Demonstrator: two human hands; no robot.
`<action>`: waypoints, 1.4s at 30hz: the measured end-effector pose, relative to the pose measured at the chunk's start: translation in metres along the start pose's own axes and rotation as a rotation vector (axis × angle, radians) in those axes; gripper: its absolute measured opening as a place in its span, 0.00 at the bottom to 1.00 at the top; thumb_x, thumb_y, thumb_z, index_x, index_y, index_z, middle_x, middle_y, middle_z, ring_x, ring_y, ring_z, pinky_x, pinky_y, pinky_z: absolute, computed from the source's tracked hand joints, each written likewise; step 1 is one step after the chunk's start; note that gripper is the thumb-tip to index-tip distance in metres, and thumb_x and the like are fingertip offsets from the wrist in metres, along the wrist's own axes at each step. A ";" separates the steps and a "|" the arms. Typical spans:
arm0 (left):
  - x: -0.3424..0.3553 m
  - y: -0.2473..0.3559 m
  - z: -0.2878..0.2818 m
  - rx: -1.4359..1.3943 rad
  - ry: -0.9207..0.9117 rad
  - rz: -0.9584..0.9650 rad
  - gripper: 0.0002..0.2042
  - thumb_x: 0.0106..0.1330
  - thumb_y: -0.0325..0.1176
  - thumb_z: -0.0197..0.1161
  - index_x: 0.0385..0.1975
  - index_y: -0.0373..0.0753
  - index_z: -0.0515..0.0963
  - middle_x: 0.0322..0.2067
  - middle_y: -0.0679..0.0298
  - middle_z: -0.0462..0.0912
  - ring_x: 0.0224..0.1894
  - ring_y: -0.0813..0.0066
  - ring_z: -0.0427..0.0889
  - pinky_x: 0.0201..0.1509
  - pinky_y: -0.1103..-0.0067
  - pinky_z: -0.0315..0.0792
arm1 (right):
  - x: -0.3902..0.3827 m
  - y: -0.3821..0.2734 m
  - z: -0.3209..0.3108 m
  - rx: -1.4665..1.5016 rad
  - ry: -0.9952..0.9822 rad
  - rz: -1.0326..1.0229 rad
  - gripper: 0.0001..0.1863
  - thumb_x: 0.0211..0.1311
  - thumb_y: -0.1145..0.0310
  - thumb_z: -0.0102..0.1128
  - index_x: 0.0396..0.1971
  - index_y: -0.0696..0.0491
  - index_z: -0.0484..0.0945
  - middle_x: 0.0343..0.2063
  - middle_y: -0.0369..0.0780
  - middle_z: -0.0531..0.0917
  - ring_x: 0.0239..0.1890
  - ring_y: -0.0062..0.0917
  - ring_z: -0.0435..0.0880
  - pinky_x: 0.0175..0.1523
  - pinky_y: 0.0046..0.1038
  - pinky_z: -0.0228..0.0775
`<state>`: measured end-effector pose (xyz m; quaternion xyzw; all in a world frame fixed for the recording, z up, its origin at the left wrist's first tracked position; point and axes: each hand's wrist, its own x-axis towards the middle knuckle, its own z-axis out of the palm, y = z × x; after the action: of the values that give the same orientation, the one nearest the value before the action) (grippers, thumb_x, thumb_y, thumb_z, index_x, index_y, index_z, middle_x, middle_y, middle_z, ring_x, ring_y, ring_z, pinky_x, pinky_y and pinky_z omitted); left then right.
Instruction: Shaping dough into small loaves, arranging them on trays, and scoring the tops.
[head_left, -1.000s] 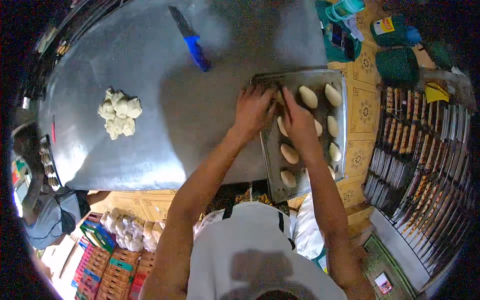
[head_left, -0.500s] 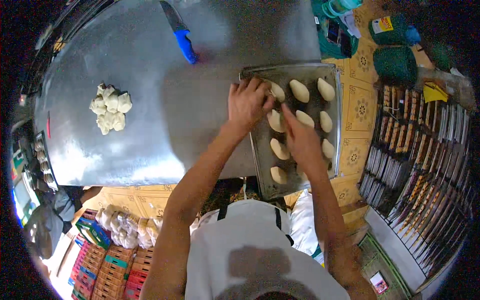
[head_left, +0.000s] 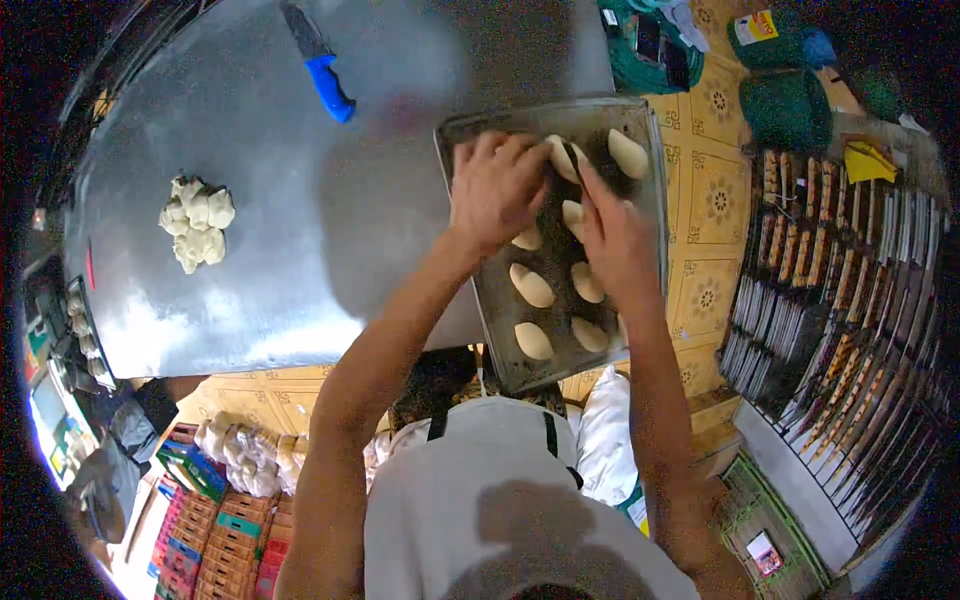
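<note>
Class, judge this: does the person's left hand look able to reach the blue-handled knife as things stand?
Probably yes: the left hand is over the tray, and the knife lies on the tabletop with its handle pointing toward that side; nothing seems to block the way across.

We see blue-handled knife (head_left: 328,88) far left; dark green bin (head_left: 785,110) far right; tiled floor (head_left: 707,235) at right; pale bags (head_left: 252,465) near left, beside stacked crates (head_left: 232,545).
</note>
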<state>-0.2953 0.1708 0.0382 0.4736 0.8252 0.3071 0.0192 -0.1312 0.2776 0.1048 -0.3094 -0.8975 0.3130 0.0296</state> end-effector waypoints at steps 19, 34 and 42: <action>0.010 0.032 0.027 0.077 -0.040 0.051 0.16 0.60 0.43 0.69 0.48 0.48 0.82 0.46 0.65 0.81 0.52 0.58 0.76 0.58 0.58 0.66 | -0.015 0.026 -0.025 0.092 0.093 -0.073 0.25 0.75 0.71 0.54 0.70 0.49 0.72 0.43 0.58 0.83 0.45 0.52 0.85 0.44 0.47 0.76; 0.070 0.075 0.094 0.117 -0.048 0.028 0.17 0.58 0.42 0.73 0.46 0.47 0.83 0.49 0.64 0.82 0.53 0.58 0.77 0.53 0.61 0.66 | 0.037 0.094 -0.047 -0.086 -0.053 0.094 0.26 0.75 0.70 0.54 0.70 0.43 0.73 0.46 0.59 0.83 0.48 0.58 0.82 0.49 0.49 0.77; 0.056 0.079 0.097 0.060 0.049 0.178 0.17 0.59 0.44 0.73 0.45 0.46 0.83 0.47 0.64 0.83 0.52 0.59 0.77 0.54 0.61 0.66 | 0.043 0.104 -0.058 -0.016 -0.078 0.077 0.28 0.75 0.72 0.53 0.73 0.42 0.70 0.44 0.61 0.83 0.46 0.59 0.83 0.49 0.46 0.77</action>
<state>-0.2341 0.2910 0.0158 0.5378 0.7890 0.2942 -0.0428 -0.0957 0.3975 0.0852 -0.3315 -0.8879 0.3184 -0.0198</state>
